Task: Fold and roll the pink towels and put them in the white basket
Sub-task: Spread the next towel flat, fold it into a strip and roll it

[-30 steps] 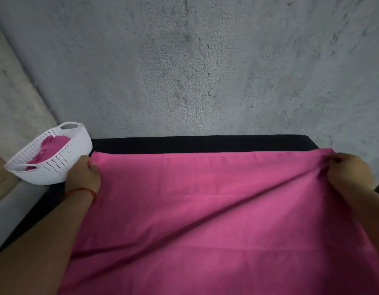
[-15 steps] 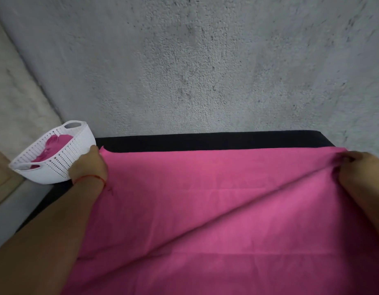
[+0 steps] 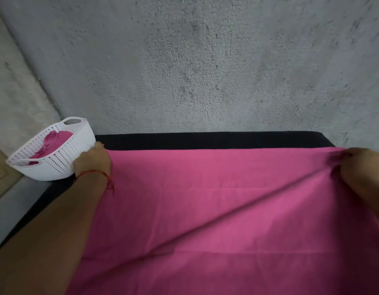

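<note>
A large pink towel (image 3: 205,199) lies spread over the black table (image 3: 205,140), with a long diagonal crease running from its far right corner toward the near left. My left hand (image 3: 92,161) grips the towel's far left corner, right beside the white basket (image 3: 56,165). My right hand (image 3: 363,167) pinches the far right corner, where the cloth bunches. The perforated basket stands at the table's far left and holds another pink towel (image 3: 53,140).
A rough grey concrete wall (image 3: 205,71) rises just behind the table. A strip of bare black tabletop shows beyond the towel's far edge. Left of the table there is a pale ledge (image 3: 11,201) and a side wall.
Both hands have carried the towel's far corners further away across the table, toward the wall. The left hand now sits against the basket. The cloth lies flatter.
</note>
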`<state>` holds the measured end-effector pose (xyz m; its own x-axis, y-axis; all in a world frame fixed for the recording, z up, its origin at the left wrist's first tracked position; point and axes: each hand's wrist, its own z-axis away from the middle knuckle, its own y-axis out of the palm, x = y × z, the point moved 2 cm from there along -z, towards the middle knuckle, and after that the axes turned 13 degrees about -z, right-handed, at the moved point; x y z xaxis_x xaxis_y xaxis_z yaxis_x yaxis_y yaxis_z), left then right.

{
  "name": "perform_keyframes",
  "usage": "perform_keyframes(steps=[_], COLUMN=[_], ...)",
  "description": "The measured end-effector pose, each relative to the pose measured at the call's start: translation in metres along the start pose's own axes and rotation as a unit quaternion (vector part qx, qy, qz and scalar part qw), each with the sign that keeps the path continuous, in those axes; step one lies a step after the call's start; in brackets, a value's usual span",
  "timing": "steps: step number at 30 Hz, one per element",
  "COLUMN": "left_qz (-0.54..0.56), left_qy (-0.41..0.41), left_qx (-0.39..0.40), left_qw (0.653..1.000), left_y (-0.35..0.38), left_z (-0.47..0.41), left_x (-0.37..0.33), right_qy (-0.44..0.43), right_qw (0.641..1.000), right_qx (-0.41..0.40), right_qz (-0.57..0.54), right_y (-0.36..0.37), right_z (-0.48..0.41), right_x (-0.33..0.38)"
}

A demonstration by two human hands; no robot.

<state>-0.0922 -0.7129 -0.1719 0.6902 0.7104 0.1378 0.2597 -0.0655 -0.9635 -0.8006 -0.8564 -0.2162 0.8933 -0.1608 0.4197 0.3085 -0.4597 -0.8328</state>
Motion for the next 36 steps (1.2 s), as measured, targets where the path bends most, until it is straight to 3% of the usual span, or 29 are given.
perform_keyframes(steps=[4,8,11,14,17,24,28,30,33,36], left_qz=[-0.026,-0.031,-0.033,-0.059,-0.079,-0.116,-0.202,-0.162,-0.009,0.119], left_qy=[0.01,-0.003,-0.008,0.003,0.008,0.083,0.229,0.222,0.211,0.292], left_qx=[-0.004,0.001,0.017,0.032,0.033,-0.037,-0.18,-0.19,-0.133,-0.04], left_qw=[1.0,1.0,0.999,0.998,0.996,0.989,0.935,0.943,0.968,0.948], left_y=[0.003,0.009,0.014,0.018,0.018,0.013,0.013,0.006,-0.016,-0.033], left_z=[-0.004,-0.01,-0.019,-0.026,-0.029,-0.027,-0.024,-0.014,0.029,0.093], left_x=[0.002,0.003,0.003,0.002,0.0,-0.008,-0.006,-0.008,-0.02,-0.019], right_qy=[-0.008,-0.03,-0.055,-0.045,-0.019,-0.003,-0.035,-0.011,0.022,0.023], right_qw=[0.999,0.999,0.997,0.997,0.998,0.998,0.997,0.995,0.994,0.989], right_qx=[0.006,-0.006,0.049,0.069,0.055,0.059,0.07,0.092,0.106,0.147], right_qz=[-0.049,-0.019,-0.01,-0.008,0.016,0.009,0.012,0.021,0.019,0.024], right_y=[0.021,0.021,0.044,0.065,0.049,0.031,0.049,0.037,0.023,0.006], right_z=[-0.009,-0.015,-0.042,-0.065,-0.043,-0.032,-0.045,-0.034,-0.031,-0.024], right_x=[-0.023,-0.022,-0.046,-0.073,-0.051,-0.032,-0.044,-0.025,-0.014,-0.011])
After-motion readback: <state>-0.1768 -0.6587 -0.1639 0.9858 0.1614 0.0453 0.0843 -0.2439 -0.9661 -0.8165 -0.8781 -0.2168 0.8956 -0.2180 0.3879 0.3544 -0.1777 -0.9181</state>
